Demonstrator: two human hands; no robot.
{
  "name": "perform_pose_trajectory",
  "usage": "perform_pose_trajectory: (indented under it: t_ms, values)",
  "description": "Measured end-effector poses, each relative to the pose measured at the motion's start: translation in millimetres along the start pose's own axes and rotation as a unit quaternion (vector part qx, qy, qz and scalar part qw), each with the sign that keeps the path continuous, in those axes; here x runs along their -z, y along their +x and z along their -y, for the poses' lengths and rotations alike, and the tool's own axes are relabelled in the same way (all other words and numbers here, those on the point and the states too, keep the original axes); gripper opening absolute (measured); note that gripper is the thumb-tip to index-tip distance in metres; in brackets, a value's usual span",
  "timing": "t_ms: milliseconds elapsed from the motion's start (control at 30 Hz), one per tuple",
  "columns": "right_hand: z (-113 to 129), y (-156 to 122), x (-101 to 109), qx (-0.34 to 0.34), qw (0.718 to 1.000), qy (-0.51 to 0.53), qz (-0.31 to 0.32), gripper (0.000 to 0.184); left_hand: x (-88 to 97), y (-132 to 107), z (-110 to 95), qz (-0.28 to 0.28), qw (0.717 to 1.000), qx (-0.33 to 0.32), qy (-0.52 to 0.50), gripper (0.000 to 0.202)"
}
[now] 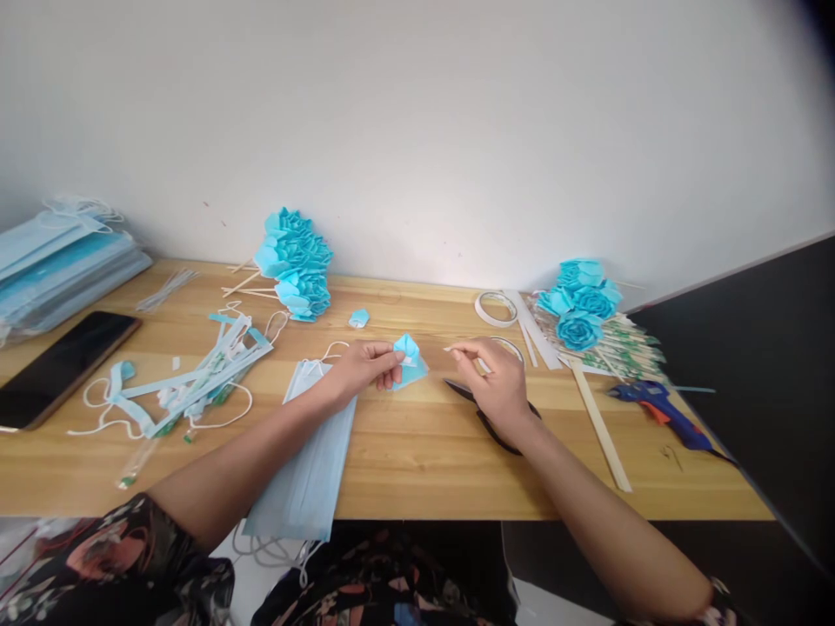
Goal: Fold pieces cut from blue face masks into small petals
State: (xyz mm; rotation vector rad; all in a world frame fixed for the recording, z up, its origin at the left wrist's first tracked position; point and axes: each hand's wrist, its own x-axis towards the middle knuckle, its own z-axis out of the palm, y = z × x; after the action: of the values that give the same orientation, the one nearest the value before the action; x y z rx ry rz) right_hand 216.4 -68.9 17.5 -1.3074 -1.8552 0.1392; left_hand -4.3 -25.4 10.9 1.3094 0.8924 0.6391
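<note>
Left hand: the left hand (366, 372) has its fingers grasping a folded blue piece (410, 376), thumb on top.
Folded blue piece: held above the middle of the tabletop (404, 474), with a peaked top and a paler lower corner.
Right hand: the right hand (496, 381) is near the blue piece but apart from it, fingers pinching a pale sliver (447, 349) too small to identify.
Scissors: the black scissors (458, 389) lie under the right hand, partly hidden; whether the hand touches them, I cannot tell.
Tape: one tape roll (481, 309) lies flat beyond the right hand, another ring partly behind it.
Face mask: a pale blue face mask (317, 461) lies beneath the left forearm, overhanging the near edge.
Small blue bud: a small blue bud (358, 318) sits beyond the left hand.
Flowers: blue flowers on sticks (295, 252) stand at the back left; more blue flowers (579, 329) rest at the right.
Glue gun: a blue glue gun (675, 419) lies far right, near a flat pale strip (601, 430).
Left side: cut strips and loops (209, 378), a dark phone (69, 365) and a mask stack (69, 265).
</note>
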Motion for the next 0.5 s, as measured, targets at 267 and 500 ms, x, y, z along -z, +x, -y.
perform_pose_trajectory:
  t_ms: [267, 500]
  values:
    - [3.9, 15.4, -21.7, 0.221, 0.972, -0.068, -0.049, 0.021, 0.0, -1.3, -1.5, 0.021, 1.0, 0.003, -0.021, 0.041]
    - [-4.5, 6.7, -25.7, 0.245, 0.965, -0.083, -0.032, 0.022, -0.8, -1.0, -0.2, 0.029, 0.999, 0.018, -0.029, 0.039]
